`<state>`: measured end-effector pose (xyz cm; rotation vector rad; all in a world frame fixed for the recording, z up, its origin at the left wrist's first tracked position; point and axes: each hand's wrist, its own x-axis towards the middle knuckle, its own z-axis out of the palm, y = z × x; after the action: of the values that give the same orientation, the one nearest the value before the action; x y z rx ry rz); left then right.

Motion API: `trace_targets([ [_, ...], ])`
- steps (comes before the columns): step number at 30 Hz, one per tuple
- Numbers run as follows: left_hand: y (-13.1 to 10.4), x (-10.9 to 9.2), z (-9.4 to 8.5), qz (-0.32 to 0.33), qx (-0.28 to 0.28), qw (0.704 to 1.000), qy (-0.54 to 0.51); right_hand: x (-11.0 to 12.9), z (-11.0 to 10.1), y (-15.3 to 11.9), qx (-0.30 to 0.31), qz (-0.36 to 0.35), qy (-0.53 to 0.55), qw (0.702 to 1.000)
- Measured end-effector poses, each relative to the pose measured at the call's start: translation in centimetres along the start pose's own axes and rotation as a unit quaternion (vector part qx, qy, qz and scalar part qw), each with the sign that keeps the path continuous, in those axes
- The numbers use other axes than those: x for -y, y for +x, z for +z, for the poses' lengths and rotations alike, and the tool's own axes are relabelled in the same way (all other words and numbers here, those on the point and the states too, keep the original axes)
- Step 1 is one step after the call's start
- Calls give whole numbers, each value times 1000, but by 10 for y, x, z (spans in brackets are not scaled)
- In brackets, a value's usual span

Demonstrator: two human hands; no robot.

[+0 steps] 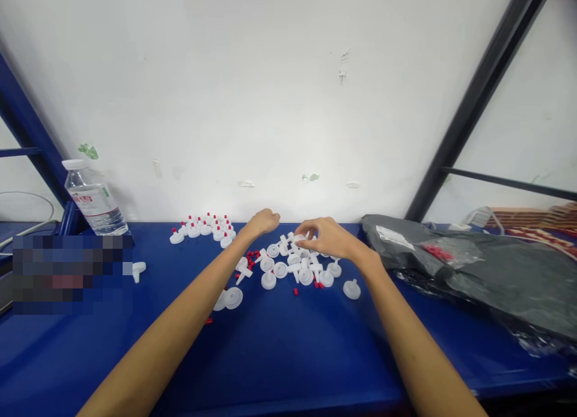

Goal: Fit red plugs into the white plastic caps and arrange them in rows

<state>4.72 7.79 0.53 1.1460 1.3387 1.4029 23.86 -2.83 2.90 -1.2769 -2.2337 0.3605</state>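
Right hand [331, 237] nearer, above loose white conical plastic caps [280, 270] spreading left and near, axes mixed. Fingers curved; left hand [264, 222] curled. Either grip: cannot tell.

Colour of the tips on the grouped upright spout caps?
The tips are red; best seen in the head view.

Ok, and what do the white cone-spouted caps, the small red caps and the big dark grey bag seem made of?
White cone-spouted caps: probably moulded plastic, satin; their discs look milky and slightly translucent.
Small red caps: likely plastic, by their even, opaque colour; too small to judge gloss.
Big dark grey bag: apparently plastic film, softly shiny along its creases.
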Motion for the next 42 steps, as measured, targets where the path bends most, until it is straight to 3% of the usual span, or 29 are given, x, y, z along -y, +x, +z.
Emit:
trace_targets([
  [4, -2, 7, -4, -51, 29, 996, 69, -4, 5, 1, 34, 14, -33, 999],
  [13, -4, 4, -4, -106, 77, 986, 107, 1, 2, 0, -41, -12, -59, 997],
  [21, -8, 1, -7, -137, 123, 972, 146, 3, 3, 1, -71, 0, -69, 995],
  [28, -10, 0, -5, -97, 90, 973, 192, 1, 4, 2, -85, 5, -94, 992],
  [34, -18, -1, -4, -13, 55, 963, 265, 0, 5, 3, -84, 0, -101, 991],
  [38, -21, -2, -6, 54, 33, 948, 311, 1, 5, 4, -87, 2, -102, 991],
  [42, -20, -2, -7, 69, 43, 925, 371, 1, 5, 4, -99, -3, -109, 989],
])
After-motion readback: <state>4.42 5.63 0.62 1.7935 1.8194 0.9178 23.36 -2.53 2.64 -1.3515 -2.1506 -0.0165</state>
